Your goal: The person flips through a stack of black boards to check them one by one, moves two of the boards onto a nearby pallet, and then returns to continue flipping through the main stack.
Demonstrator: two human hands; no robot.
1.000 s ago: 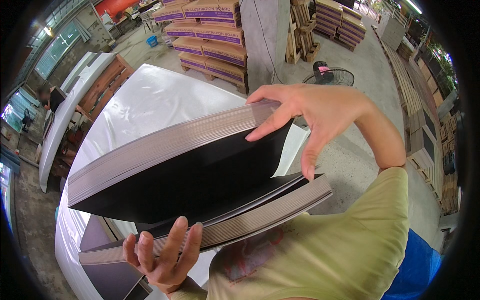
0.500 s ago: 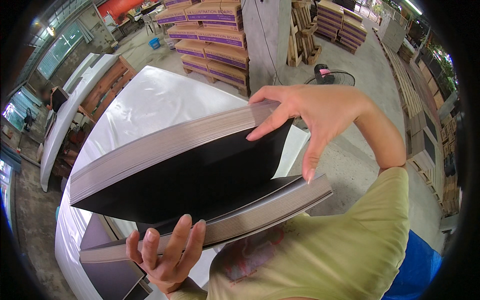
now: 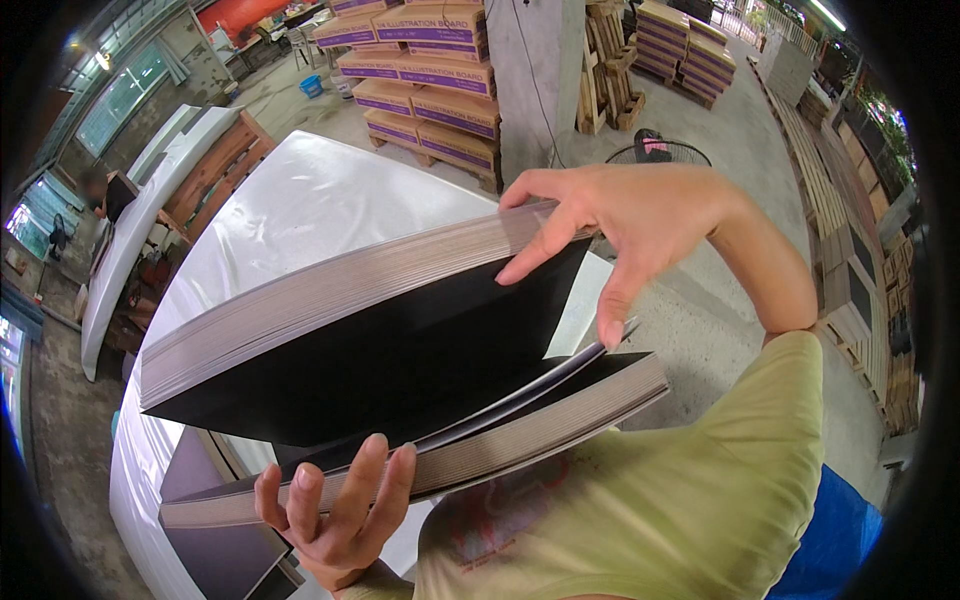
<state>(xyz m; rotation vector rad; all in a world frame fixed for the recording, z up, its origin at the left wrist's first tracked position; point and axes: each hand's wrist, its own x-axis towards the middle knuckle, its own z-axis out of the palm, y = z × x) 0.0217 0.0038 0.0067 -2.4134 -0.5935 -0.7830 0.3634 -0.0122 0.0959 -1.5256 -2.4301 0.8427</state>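
A thick stack of black-faced boards with greyish edges is parted into two wedges that gape toward the right. The upper stack (image 3: pixel 330 285) is tilted up, showing its black underside; the lower stack (image 3: pixel 560 425) lies nearer my body. My right hand (image 3: pixel 640 225) grips the upper stack's right end with its fingers, while its thumb presses under a thin board (image 3: pixel 540 385) raised and bowed off the lower stack. My left hand (image 3: pixel 340 505) holds the lower stack's front edge from beneath, fingers up against the edges and palm partly hidden.
Glossy white sheeting (image 3: pixel 330 190) covers the table beneath. More dark boards (image 3: pixel 215 540) lie at lower left. Stacked cartons (image 3: pixel 430 100) stand behind by a concrete pillar (image 3: pixel 535 90), with a fan (image 3: pixel 655 148) right of it. A person (image 3: pixel 115 195) is at far left.
My right thumb has moved slightly up and left, and the thin board's right end has come up off the lower stack. My left hand stays in place.
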